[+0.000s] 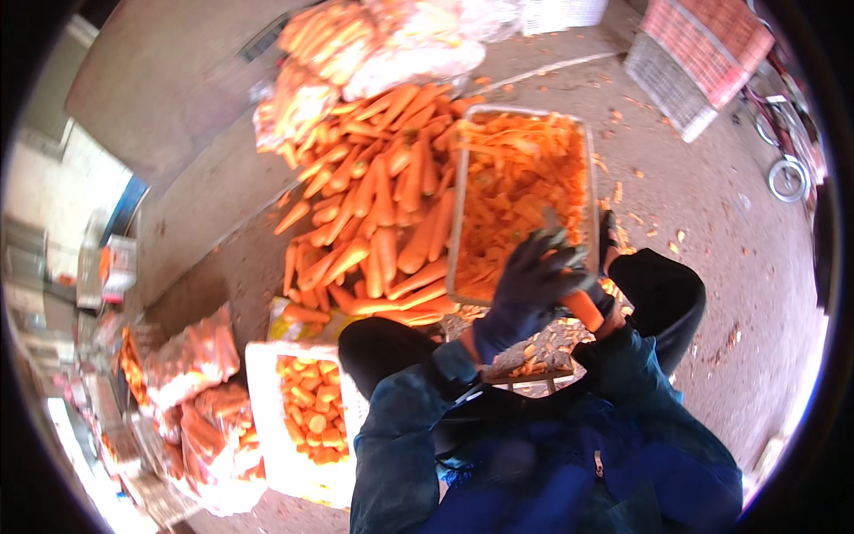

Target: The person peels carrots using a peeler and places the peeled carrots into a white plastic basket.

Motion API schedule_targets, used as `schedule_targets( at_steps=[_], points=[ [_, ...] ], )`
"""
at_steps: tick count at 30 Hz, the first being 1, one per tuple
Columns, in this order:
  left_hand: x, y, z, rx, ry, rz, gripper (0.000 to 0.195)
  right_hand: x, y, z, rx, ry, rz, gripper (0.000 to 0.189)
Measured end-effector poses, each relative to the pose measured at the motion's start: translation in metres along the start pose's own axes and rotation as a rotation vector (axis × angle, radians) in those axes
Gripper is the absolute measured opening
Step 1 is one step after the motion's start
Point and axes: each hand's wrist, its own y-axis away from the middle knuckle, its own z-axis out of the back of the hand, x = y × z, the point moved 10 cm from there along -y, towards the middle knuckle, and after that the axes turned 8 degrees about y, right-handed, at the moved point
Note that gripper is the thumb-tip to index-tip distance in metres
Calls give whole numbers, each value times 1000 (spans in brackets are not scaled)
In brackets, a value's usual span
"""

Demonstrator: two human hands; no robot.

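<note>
A carrot lies slantwise between my two gloved hands, over the near edge of a crate filled with orange carrot peelings. My left hand, in a dark glove, reaches over the peelings at the carrot's upper end; its fingers are blurred, and a tool in them cannot be made out. My right hand is closed around the carrot from the right, partly hidden by the carrot and the other hand. A large heap of whole carrots lies directly left of the crate.
A white foam box of cut carrot pieces stands beside my left knee. Plastic bags of carrots lie farther left, with more bags behind the heap. A red and white crate stands at the upper right; scraps litter the floor.
</note>
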Motion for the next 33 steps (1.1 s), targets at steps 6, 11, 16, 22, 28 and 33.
schedule_targets(
  at_steps=[6,11,16,22,28,33],
  points=[
    [20,7,10,-150,73,103,48,32,-8,-3,-136,371,146,41],
    [83,38,1,-414,240,570,43,51,-5,-15,-283,1140,455,26],
    [101,48,-23,-228,-23,392,37,52,3,-12,-378,1088,352,33],
    [123,67,-45,-496,1645,770,54,120,63,45,-476,1966,504,35],
    [134,70,-23,-630,1824,716,52,148,120,13,-748,2490,-50,29],
    [127,61,-27,-663,1745,780,51,150,108,39,-604,1770,30,23]
  ],
)
